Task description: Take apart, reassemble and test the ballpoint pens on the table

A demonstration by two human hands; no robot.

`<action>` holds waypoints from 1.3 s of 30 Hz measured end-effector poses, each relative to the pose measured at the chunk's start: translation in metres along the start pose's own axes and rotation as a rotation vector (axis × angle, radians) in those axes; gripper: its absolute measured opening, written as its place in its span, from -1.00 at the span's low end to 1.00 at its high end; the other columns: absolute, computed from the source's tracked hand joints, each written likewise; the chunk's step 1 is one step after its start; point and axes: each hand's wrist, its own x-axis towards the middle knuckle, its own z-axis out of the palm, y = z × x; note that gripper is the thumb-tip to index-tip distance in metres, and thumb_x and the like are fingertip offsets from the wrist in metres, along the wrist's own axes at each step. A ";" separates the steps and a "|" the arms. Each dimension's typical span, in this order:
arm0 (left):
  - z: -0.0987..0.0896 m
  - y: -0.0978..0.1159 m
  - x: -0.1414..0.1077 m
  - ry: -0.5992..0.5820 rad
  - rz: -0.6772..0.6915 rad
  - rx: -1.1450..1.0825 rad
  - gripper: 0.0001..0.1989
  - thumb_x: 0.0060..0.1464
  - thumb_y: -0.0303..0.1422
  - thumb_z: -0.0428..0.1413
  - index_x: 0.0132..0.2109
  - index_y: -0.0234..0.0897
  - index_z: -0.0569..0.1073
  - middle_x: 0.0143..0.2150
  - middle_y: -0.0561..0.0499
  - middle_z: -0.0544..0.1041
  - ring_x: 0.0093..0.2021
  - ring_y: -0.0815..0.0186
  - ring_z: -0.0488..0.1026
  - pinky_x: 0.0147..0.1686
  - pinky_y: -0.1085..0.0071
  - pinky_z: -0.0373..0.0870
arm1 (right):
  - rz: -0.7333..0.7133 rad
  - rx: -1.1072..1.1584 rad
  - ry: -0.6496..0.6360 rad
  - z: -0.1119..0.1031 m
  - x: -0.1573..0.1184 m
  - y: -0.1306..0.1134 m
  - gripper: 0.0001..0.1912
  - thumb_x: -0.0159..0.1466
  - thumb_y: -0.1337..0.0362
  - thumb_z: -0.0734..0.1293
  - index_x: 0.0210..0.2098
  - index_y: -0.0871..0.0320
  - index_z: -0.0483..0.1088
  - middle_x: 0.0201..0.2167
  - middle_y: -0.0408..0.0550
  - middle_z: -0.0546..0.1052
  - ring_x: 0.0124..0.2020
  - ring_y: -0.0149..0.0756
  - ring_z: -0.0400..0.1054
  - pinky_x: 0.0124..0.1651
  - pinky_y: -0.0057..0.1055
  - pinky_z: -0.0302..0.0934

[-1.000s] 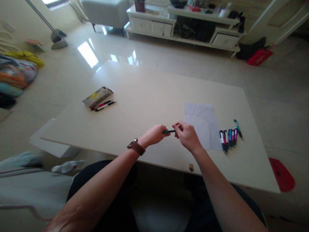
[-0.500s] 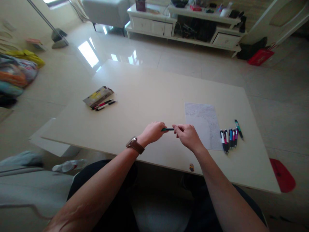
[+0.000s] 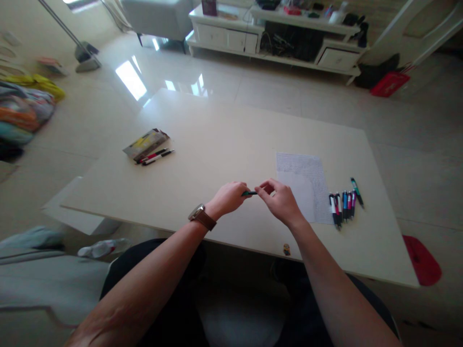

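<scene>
Green pen, dark in part, held between the two hands over the near middle of the white table, left of the written sheet. The pen lies roughly level, pointing left and right. Left hand: fingers closed around the left end of the pen, with a brown-strapped watch at the wrist. Right hand: thumb and forefinger narrowed to a pinch at the right end; the other fingers are curled, and their exact hold cannot be told. A short length of the pen shows between the hands.

On the right part of the table, a row of pens with white, blue, pink and purple barrels lies side by side, its leftmost members at the right edge of the sheet. A teal-and-black pen lies aslant at the right end of this row. On the left part of the table rests a grey-and-yellow box, with two pens, one red and black, one white and black, along its near side. A small sticker marks the near edge of the table.
</scene>
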 end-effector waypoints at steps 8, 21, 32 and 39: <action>0.000 -0.001 -0.001 -0.016 0.039 0.008 -0.77 0.27 -0.27 0.06 -0.24 -0.25 0.58 -0.26 -0.08 0.59 -0.29 0.27 0.46 -0.36 0.41 0.19 | -0.002 -0.075 -0.097 -0.002 0.001 0.001 -0.57 0.38 0.09 0.24 -0.54 0.17 0.43 -0.62 -0.08 0.44 -0.56 -0.36 0.28 -0.43 -0.38 0.06; 0.004 -0.006 0.001 0.016 0.049 0.004 -0.72 0.28 -0.22 0.04 -0.25 -0.25 0.58 -0.26 -0.08 0.58 -0.31 0.28 0.44 -0.35 0.40 0.18 | -0.035 -0.110 -0.112 -0.001 0.000 0.003 -0.55 0.39 0.05 0.22 -0.52 0.16 0.43 -0.60 -0.09 0.46 -0.54 -0.35 0.29 -0.43 -0.38 0.04; 0.004 -0.006 0.000 0.019 0.011 0.007 -0.70 0.28 -0.21 0.04 -0.28 -0.27 0.57 -0.27 -0.11 0.58 -0.32 0.28 0.43 -0.36 0.40 0.19 | -0.084 -0.089 -0.090 -0.003 0.002 0.002 -0.84 0.29 0.24 0.34 -0.39 0.15 0.48 -0.41 -0.05 0.55 -0.36 -0.29 0.40 -0.29 -0.38 0.18; 0.004 -0.005 0.006 -0.001 0.005 -0.357 -0.71 0.21 -0.22 0.10 -0.33 -0.34 0.56 -0.42 -0.02 0.52 -0.40 0.36 0.35 -0.35 0.42 0.20 | -0.035 0.005 0.007 -0.002 0.003 0.004 -0.79 0.29 0.13 0.38 -0.33 0.15 0.48 -0.45 -0.07 0.53 -0.41 -0.32 0.38 -0.35 -0.40 0.17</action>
